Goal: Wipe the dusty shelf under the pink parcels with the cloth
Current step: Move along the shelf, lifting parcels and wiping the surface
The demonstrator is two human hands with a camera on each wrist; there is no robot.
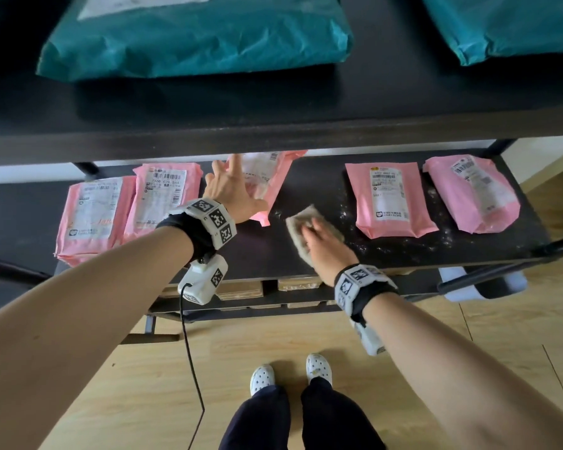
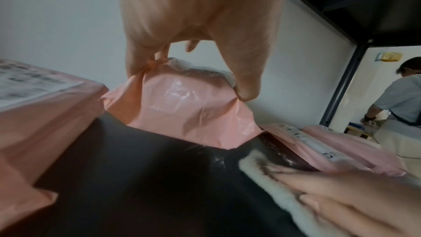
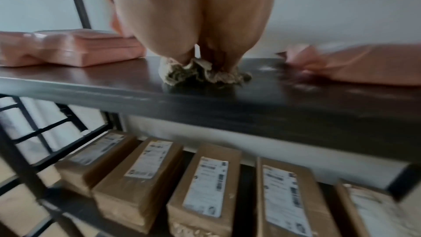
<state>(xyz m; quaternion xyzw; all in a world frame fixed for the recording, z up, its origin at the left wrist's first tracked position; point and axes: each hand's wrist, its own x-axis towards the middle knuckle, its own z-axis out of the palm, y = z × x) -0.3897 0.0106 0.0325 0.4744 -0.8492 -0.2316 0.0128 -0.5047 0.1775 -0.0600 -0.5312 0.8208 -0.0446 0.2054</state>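
A soft, limp cloth is being pressed flat on the dusty shelf by the right hand — one light pink parcel is being pinched up by the left hand.

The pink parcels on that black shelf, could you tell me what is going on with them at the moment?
A person is dusting the black shelf beneath them. The left hand grips the middle pink parcel and tips it up off the board, while the right hand presses a beige cloth onto the bared patch. White dust shows beside the cloth and around the two right-hand parcels, which lie flat, as do the two on the left.
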